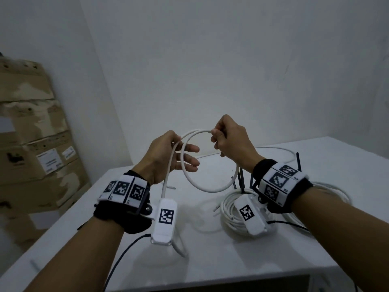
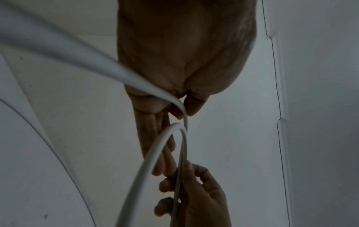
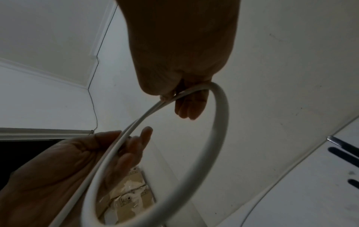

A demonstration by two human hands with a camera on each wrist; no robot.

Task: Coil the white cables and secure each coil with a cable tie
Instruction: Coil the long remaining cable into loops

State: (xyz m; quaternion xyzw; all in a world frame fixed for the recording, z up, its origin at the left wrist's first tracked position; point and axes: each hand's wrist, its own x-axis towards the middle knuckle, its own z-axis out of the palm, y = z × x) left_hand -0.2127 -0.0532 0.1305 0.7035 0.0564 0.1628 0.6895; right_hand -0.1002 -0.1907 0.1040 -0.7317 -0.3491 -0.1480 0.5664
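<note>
Both hands are raised above the white surface (image 1: 147,239), working one white cable (image 1: 210,189) into a loop. The left hand (image 1: 166,157) pinches the cable between thumb and forefinger where two strands cross, while its other fingers (image 1: 189,163) stretch out straight behind the loop. The right hand (image 1: 229,142) is curled around the top of the same loop, its fingers closed on the strand (the right wrist view shows the cable passing under the curled fingers (image 3: 189,106)). The loop hangs between the two hands, its lower arc dipping toward the surface without touching it. From the left hand one strand drops down past the wrist to the surface.

Relative to that held loop: just below and to its right, a finished coil of white cable (image 1: 230,211) lies flat on the surface, partly hidden by the right wrist. Several dark cable ties (image 1: 242,180) lie close beside that coil, under the loop's right edge. Beyond the loop, more loose white cable (image 1: 275,149) trails across the surface. Far to the loop's left, cardboard boxes (image 1: 31,144) are stacked against the wall.
</note>
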